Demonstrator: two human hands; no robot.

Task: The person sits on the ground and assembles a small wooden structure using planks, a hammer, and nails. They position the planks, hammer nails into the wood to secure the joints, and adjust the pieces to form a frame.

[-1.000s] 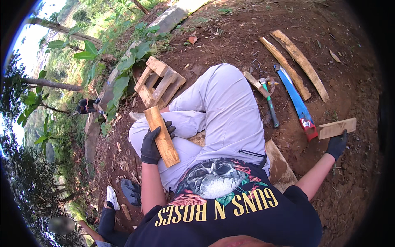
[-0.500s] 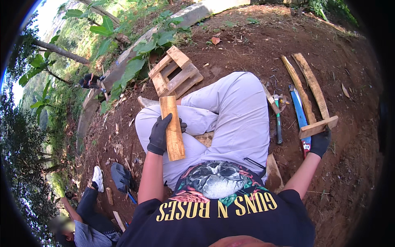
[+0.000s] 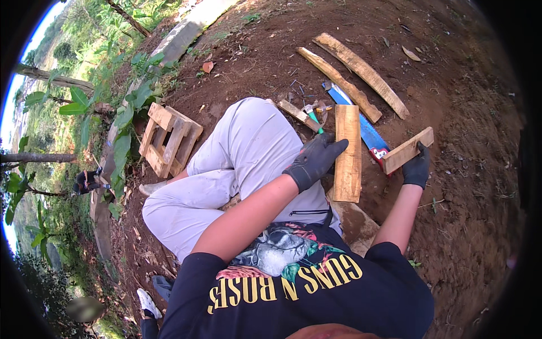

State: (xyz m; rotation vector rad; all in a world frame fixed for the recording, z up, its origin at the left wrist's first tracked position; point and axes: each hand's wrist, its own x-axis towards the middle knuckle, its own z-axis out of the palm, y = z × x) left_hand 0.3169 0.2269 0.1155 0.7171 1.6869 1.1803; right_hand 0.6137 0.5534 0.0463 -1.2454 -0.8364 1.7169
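1. Left hand (image 3: 314,161) – gloved, gripping plank (image 3: 346,152), upright beside the knee.
2. Right hand (image 3: 416,168) – gloved, clasping short board (image 3: 407,150) over bare dirt (image 3: 468,186).
3. Saw (image 3: 361,124) lying between both.

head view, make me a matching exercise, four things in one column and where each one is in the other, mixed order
Things:
1. wooden plank
2. short wood block
3. small slatted crate
4. blue handsaw

Places:
A. on the dirt left of the knees
B. gripped by the gloved right hand
C. lying on the ground partly under the plank
D. held by the gloved left hand

Pairs: 1-D, 2-B, 3-A, 4-C
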